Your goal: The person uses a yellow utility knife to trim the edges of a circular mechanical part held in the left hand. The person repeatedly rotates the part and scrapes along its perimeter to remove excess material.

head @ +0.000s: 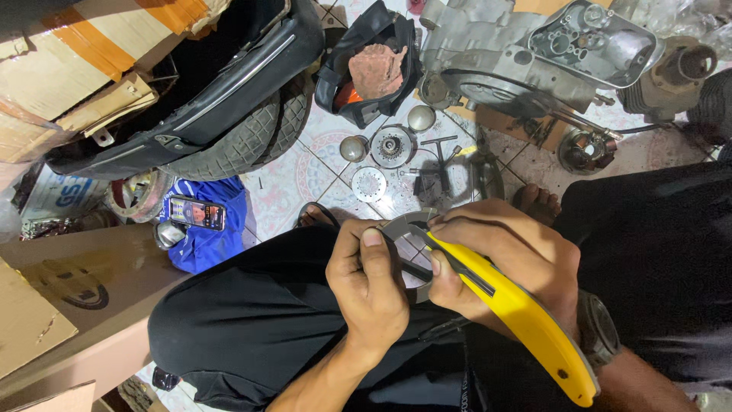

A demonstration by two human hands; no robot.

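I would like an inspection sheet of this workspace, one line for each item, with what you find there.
Surface: patterned tile floor; the person sits on it, knees bent.
Job's things: flat metal ring plate; yellow-handled tool laid across it.
Clutter: round metal parts, red rag in a black pouch, phone on blue cloth, cardboard.
Grippers: left hand pinches the plate, thumb on top; right hand grips the tool, watch on the wrist.
Cables: thin black wire beside the engine.
Surroundings: engine casing, scooter tyre, black body panel.
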